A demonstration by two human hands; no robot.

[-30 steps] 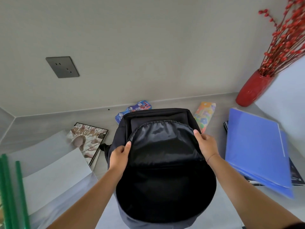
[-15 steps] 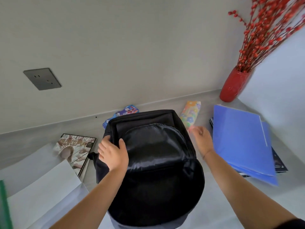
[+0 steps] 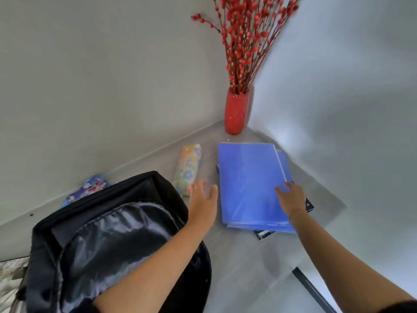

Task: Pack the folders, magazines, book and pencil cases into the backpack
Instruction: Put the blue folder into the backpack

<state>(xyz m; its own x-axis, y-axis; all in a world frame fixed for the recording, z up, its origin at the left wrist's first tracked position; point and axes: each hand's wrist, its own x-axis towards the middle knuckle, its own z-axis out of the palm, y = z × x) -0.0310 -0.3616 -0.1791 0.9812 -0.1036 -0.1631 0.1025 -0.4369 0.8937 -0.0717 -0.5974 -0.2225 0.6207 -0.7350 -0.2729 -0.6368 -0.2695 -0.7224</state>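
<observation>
Backpack point(image 3: 108, 240) lies open on the grey table point(image 3: 259, 267), lower left, with its lining showing. Left hand point(image 3: 203, 199) hovers between it and the blue folders point(image 3: 248, 184), fingers spread, holding nothing. Right hand point(image 3: 291, 197) rests on the top folder near its right edge, fingers loose and not closed on it. Folders sit stacked on dark magazines point(image 3: 264, 234). Floral pencil case point(image 3: 188, 168) is just beyond the left hand, blue pencil case point(image 3: 88, 190) behind the backpack. Red vase point(image 3: 235, 114) stands in the corner.
</observation>
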